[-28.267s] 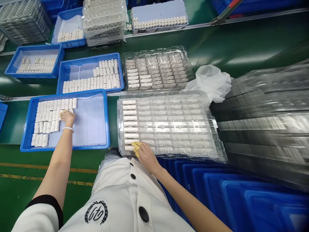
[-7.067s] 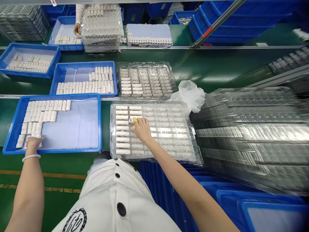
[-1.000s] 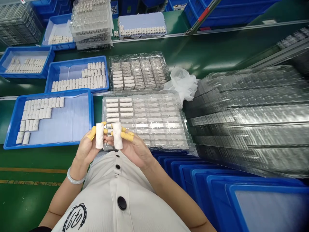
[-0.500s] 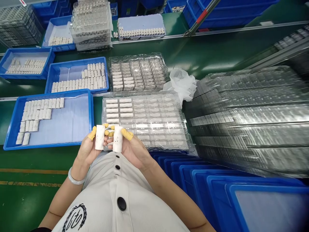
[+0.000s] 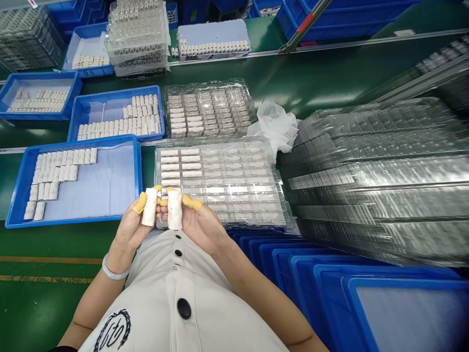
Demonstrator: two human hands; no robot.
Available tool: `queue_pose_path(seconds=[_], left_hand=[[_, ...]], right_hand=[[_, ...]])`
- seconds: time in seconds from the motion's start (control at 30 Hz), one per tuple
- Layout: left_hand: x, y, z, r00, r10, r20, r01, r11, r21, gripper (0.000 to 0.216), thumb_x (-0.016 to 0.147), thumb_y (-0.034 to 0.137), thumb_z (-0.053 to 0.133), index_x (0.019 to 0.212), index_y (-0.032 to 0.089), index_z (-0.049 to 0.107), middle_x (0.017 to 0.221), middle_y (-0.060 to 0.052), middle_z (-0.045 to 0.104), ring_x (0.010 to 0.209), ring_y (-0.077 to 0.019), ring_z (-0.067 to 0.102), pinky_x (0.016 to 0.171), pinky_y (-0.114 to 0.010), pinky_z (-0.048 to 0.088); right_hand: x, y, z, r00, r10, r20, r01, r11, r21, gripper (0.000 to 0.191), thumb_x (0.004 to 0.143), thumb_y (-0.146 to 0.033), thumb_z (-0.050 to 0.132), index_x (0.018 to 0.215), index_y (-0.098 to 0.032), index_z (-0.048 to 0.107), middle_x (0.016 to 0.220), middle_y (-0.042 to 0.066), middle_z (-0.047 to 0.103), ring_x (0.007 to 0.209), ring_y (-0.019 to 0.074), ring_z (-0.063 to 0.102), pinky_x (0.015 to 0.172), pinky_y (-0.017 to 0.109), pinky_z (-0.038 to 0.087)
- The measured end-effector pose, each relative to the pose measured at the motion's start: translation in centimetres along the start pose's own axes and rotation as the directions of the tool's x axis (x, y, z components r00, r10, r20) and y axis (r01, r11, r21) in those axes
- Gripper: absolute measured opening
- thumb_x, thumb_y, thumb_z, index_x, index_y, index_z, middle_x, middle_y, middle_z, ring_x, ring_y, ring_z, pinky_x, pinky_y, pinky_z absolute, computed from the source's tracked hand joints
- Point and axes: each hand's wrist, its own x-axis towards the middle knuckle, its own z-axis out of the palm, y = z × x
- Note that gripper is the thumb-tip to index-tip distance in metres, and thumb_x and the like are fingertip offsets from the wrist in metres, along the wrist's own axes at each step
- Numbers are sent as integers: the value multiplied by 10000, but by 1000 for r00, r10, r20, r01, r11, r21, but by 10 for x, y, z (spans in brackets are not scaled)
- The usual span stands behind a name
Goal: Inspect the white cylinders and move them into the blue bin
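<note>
My left hand [image 5: 130, 227] and my right hand [image 5: 200, 227] are raised close together in front of my body, both wearing yellow finger cots. The left hand is closed round one upright white plastic part [image 5: 149, 207]. The right hand is closed round a second white part [image 5: 175, 209] of the same kind. Just beyond them lies a clear blister tray [image 5: 252, 195] whose two left columns hold white parts. To the left stands a blue bin [image 5: 22, 183] with several white parts lined up in its far left corner on a pale liner.
A second blister tray [image 5: 208, 107] and two more blue bins [image 5: 113, 115] [image 5: 38, 95] of white parts lie further back on the green belt. Stacks of clear trays [image 5: 373, 176] fill the right. A crumpled plastic bag [image 5: 274, 124] lies between. Blue bins [image 5: 366, 303] are stacked below right.
Since half a second ago both hands have stayed together holding the two white parts, which are turned slightly. Earlier the left hand was in the blue bin and the right hand on the blister tray.
</note>
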Motion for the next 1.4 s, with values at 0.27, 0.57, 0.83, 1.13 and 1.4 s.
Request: queue_pose_path(seconds=[0.27,0.57,0.83,1.13,1.4], left_hand=[[1,-1,1,998,-33,45,34,999,-20,372,963,347,405,1092,100,652,730,-69,606,628,-121,570,586,-227,507],[2,3,8,998,-52,-38,50,997,-60,373,980,273,345,1016,77,661,747,-88,650,611,-123,604,565,-223,527],[3,4,11,998,-65,-23,63,994,-86,421,988,290,315,1007,77,677,728,-91,660,588,-122,606,552,-224,533],[7,1,4,999,-14,-51,13,1000,-21,346,966,281,399,1003,82,680,699,-76,631,614,-126,597,604,-236,530],[7,1,3,998,-44,54,43,999,18,430,972,384,350,1079,93,647,666,-56,578,558,-113,530,569,-234,491]], right_hand=[[0,-2,-4,999,-31,19,32,998,-53,203,747,-210,719,921,-139,642,797,49,702,781,172,672,776,316,541],[2,1,-2,1000,-19,-17,18,1000,-18,273,898,-370,558,1022,-131,606,833,76,696,785,177,672,813,363,539],[2,-6,4,1000,12,4,-13,1000,23,278,947,-311,420,1107,-136,565,898,97,698,840,215,672,902,451,499],[4,-6,-2,1000,27,0,-27,998,51,230,804,-147,509,1006,-118,616,887,93,703,896,211,658,873,397,512],[1,-8,-4,1000,22,1,-21,989,-147,298,685,-255,787,876,-158,581,704,16,680,645,132,638,704,287,523]])
